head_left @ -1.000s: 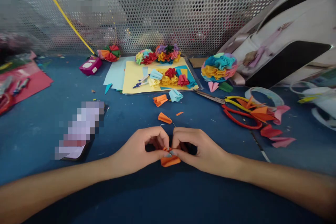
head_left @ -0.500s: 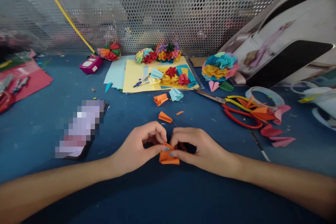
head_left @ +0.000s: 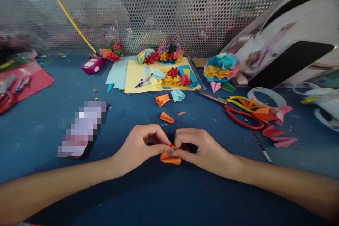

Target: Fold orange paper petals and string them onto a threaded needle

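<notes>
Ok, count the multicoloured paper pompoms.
4: one pompom beside the purple box, two pompoms at the far edge of the yellow sheet, one pompom beyond the red-and-yellow scissors. Others may be hidden.

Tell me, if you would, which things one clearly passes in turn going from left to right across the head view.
Flat pinkish-red paper sheet, rectangular dark-edged phone, bare left hand, folded orange paper piece between both hands, bare right hand, nearest folded pink paper piece.
</notes>
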`<state>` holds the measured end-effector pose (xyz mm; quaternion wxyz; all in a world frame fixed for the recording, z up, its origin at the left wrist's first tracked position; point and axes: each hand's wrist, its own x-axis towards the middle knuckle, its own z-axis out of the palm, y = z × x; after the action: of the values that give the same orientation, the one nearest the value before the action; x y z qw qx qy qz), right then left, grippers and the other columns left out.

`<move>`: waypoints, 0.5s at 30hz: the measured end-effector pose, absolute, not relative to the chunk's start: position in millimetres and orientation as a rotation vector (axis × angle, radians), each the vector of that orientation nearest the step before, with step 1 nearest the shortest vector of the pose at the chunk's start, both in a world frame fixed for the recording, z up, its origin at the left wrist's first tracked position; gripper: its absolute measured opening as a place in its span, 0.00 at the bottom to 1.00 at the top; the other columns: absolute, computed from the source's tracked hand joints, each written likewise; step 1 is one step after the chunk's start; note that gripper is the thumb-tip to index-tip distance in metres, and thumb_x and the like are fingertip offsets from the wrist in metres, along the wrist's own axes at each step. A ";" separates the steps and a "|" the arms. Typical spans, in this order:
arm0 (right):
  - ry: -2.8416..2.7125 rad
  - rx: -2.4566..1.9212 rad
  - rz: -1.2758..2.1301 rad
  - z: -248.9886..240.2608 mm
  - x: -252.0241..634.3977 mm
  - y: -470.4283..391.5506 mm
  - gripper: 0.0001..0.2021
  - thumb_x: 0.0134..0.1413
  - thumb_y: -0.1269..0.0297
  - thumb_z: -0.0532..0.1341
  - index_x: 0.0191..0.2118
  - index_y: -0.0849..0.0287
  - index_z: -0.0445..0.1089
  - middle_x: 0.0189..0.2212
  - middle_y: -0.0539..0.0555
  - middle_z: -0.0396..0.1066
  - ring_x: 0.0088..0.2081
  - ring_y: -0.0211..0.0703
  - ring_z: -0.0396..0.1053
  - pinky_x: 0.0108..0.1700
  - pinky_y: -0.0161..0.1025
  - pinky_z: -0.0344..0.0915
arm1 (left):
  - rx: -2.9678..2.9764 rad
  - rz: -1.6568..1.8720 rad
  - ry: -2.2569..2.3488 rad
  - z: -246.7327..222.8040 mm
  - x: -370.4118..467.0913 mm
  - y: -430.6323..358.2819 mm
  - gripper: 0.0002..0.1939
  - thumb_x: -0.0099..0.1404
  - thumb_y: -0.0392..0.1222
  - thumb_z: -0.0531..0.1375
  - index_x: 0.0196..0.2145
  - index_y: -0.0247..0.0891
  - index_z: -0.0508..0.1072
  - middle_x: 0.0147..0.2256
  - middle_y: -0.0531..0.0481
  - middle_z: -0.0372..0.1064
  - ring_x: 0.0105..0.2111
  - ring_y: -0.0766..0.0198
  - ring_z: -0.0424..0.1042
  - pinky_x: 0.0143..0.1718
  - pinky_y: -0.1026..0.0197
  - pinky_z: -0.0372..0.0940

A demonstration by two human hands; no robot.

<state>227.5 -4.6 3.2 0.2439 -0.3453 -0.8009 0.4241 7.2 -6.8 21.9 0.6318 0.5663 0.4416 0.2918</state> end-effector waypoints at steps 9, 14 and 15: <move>-2.188 -0.915 1.111 1.0 227.1 -4.5 0.12 0.62 0.65 0.66 0.28 0.58 0.67 0.25 0.45 0.66 0.26 0.31 0.63 0.30 0.30 0.57 | 1.312 0.668 0.980 23.4 7.6 -6.2 0.04 0.58 0.34 0.69 0.27 0.34 0.77 0.28 0.54 0.71 0.28 0.71 0.70 0.32 0.69 0.66; -2.187 -0.920 1.104 1.0 226.8 -4.4 0.11 0.61 0.67 0.65 0.27 0.58 0.67 0.25 0.45 0.65 0.25 0.31 0.63 0.29 0.29 0.56 | 1.320 0.667 0.969 22.9 7.5 -5.9 0.04 0.58 0.35 0.69 0.27 0.35 0.79 0.29 0.54 0.70 0.28 0.71 0.70 0.32 0.68 0.65; -2.187 -0.922 1.109 1.1 226.8 -4.6 0.11 0.61 0.68 0.65 0.27 0.58 0.67 0.25 0.45 0.65 0.25 0.31 0.63 0.29 0.29 0.56 | 1.330 0.673 0.966 22.6 7.1 -5.8 0.04 0.59 0.35 0.69 0.27 0.35 0.79 0.29 0.53 0.70 0.29 0.70 0.70 0.32 0.68 0.65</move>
<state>226.8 -4.6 1.1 0.2581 -0.3402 -0.8065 0.4089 7.1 -5.8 22.6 0.6310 0.5809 0.4220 0.2939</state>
